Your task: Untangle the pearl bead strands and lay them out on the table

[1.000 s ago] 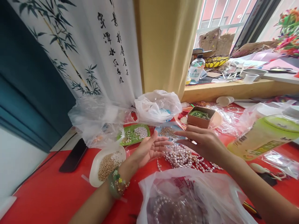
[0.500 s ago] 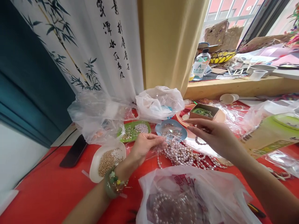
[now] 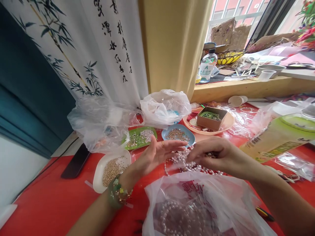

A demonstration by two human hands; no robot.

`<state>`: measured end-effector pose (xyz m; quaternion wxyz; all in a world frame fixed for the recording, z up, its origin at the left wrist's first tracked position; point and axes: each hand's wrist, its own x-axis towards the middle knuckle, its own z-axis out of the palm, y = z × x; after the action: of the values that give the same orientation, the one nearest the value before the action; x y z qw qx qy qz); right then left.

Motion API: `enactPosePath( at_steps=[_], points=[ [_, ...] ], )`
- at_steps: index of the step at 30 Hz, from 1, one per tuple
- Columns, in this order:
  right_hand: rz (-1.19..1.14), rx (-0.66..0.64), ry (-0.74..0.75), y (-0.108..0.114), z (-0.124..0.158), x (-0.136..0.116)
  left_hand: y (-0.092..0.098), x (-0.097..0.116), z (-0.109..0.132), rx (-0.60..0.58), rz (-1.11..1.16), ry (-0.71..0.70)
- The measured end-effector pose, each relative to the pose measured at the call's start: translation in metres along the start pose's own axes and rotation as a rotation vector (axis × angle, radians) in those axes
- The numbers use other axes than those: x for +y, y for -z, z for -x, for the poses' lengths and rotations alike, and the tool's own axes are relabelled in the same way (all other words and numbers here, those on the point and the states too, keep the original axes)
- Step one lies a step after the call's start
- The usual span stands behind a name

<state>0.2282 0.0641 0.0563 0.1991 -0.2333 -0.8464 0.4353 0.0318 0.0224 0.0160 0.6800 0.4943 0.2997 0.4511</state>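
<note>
My left hand (image 3: 156, 155), with a green bangle and a bead bracelet (image 3: 120, 190) at the wrist, is open, its fingers stretched to the right. My right hand (image 3: 216, 152) is closed in a pinch, fingertips pointing left and down; what it holds, if anything, I cannot make out. Beneath both hands lies a heap of pearl bead strands (image 3: 182, 160), partly covered by them. A blue plate (image 3: 192, 137) of small beads sits just behind the fingers. In front, a white plastic bag (image 3: 157, 193) contains more pearl strands.
Left of my hands are a white dish (image 3: 98, 178) of gold beads, a green bead tray (image 3: 135, 135) and a black phone (image 3: 75, 160). Behind stand plastic bags (image 3: 164, 105) and a box (image 3: 209, 123) of green cord. A yellow-green container (image 3: 280, 137) stands at right.
My left hand has opened from a pinch and stretched its fingers. My right hand has come left and down, closing from spread fingers to a pinch over the strands. The view shifted slightly.
</note>
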Motion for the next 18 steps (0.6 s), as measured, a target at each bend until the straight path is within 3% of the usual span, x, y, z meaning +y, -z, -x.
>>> enactPosePath(
  at_steps=[4,12,15,18],
  points=[
    [-0.011,-0.206,0.106,0.002,-0.002,-0.006,0.002,-0.005,0.001,-0.158,-0.126,0.143],
    [0.115,-0.371,0.088,0.0,-0.005,-0.006,0.007,-0.01,0.005,-0.327,-0.138,0.49],
    [0.102,-0.4,0.094,-0.001,-0.005,-0.006,0.005,-0.013,0.006,-0.328,-0.125,0.535],
    [0.084,-0.278,0.022,0.002,-0.004,-0.001,0.004,-0.018,0.003,-0.222,-0.152,0.556]
  ],
)
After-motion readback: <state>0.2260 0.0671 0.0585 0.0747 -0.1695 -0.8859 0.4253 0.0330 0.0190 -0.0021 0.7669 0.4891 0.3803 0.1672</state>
